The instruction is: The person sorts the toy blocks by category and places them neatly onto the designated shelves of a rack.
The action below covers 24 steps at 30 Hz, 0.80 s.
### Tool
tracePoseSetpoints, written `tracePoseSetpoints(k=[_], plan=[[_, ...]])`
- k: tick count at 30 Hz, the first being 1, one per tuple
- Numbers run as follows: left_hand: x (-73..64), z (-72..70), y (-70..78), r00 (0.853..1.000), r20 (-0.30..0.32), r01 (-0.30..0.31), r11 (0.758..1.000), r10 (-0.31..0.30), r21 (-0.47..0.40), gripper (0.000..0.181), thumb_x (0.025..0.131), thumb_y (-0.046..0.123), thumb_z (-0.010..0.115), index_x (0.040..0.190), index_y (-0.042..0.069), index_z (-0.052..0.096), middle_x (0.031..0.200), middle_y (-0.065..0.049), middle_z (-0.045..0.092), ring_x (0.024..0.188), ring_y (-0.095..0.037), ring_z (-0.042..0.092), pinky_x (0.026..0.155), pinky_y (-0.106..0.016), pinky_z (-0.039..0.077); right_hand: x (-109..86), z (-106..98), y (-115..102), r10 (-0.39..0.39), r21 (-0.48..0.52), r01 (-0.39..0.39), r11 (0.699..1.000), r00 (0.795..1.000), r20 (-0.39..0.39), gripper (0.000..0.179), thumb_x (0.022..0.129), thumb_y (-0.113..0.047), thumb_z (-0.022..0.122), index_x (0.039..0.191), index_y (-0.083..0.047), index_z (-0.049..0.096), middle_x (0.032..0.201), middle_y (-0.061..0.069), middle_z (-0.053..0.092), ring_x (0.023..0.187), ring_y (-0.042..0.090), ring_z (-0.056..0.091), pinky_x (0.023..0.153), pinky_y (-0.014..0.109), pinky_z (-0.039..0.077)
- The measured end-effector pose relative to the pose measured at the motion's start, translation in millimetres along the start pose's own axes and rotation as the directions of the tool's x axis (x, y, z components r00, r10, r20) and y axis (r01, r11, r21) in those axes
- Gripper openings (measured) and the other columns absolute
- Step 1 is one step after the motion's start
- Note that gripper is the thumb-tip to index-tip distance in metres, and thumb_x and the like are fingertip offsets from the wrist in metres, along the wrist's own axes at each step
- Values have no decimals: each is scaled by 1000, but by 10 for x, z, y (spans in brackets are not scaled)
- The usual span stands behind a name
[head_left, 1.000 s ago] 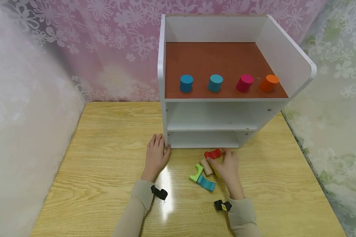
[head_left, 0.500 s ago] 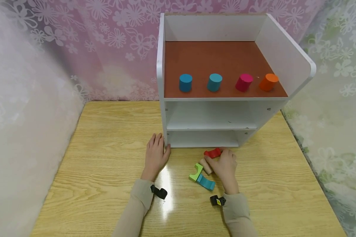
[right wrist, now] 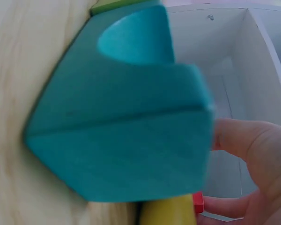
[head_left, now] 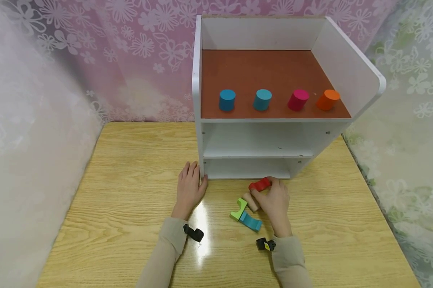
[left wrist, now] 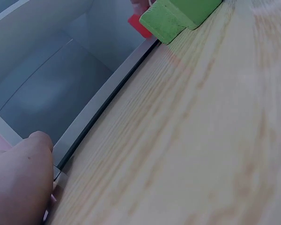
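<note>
My right hand [head_left: 276,202] pinches a red arch-shaped block [head_left: 260,184] between thumb and fingers, just in front of the shelf's base. Close by on the table lie a plain wooden block [head_left: 250,202], a lime green arch block [head_left: 239,209] and a teal arch block [head_left: 250,221]. In the right wrist view a yellow block [right wrist: 168,212] shows behind the teal one; my right hand hides it from the head view. My left hand [head_left: 189,190] rests at the lower left corner of the white shelf unit [head_left: 257,168], fingers along its side and thumb at its front edge.
On the brown top of the unit stand a blue cylinder [head_left: 227,101], a light blue cylinder [head_left: 262,100], a pink cylinder [head_left: 298,101] and an orange cylinder [head_left: 328,100]. Flowered cloth [head_left: 140,64] hangs behind the wooden table [head_left: 122,160].
My right hand has shifted from around the yellow block to the red block and taken hold of it. The red block has tilted slightly. My left hand has stayed in place.
</note>
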<state>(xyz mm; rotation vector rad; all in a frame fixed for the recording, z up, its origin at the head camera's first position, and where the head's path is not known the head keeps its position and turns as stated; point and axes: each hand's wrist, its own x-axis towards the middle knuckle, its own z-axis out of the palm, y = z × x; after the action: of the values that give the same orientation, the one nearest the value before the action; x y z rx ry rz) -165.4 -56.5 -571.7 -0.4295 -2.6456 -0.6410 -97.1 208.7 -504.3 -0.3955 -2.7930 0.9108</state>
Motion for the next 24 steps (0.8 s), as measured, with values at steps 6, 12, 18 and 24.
tracePoseSetpoints(k=[6, 12, 18, 24], plan=[[3, 0, -4, 1000, 10, 5, 1000, -5, -5, 45, 94, 36, 46, 125, 4, 54, 134, -15, 49, 131, -37, 35, 105, -51, 30, -24, -82, -60, -23, 34, 24, 999, 999, -31, 60, 71, -32, 74, 117, 1, 56, 107, 19, 58, 100, 35, 52, 78, 51, 42], [11, -12, 1, 1000, 2, 0, 1000, 0, -10, 45, 94, 36, 46, 125, 4, 54, 134, -15, 49, 131, -38, 36, 105, -51, 30, -63, -172, -164, -47, 59, 49, 997, 998, -44, 58, 71, -33, 75, 115, 0, 56, 103, 14, 58, 95, 31, 53, 77, 47, 42], [9, -27, 16, 1000, -22, -10, 1000, 10, -11, 45, 93, 35, 49, 124, 4, 55, 132, -16, 51, 129, -39, 38, 104, -52, 32, -124, -328, -324, -63, 86, 67, 994, 997, -47, 55, 72, -32, 76, 114, -2, 58, 103, 12, 60, 95, 31, 53, 72, 43, 42], [11, -28, 21, 1000, -7, -1, 1000, 1, 0, 45, 93, 36, 48, 125, 5, 54, 133, -15, 50, 130, -38, 37, 105, -50, 31, -206, -511, -476, -98, 124, 104, 987, 994, -48, 59, 72, -31, 77, 119, -2, 56, 108, 11, 59, 95, 28, 49, 74, 40, 40]])
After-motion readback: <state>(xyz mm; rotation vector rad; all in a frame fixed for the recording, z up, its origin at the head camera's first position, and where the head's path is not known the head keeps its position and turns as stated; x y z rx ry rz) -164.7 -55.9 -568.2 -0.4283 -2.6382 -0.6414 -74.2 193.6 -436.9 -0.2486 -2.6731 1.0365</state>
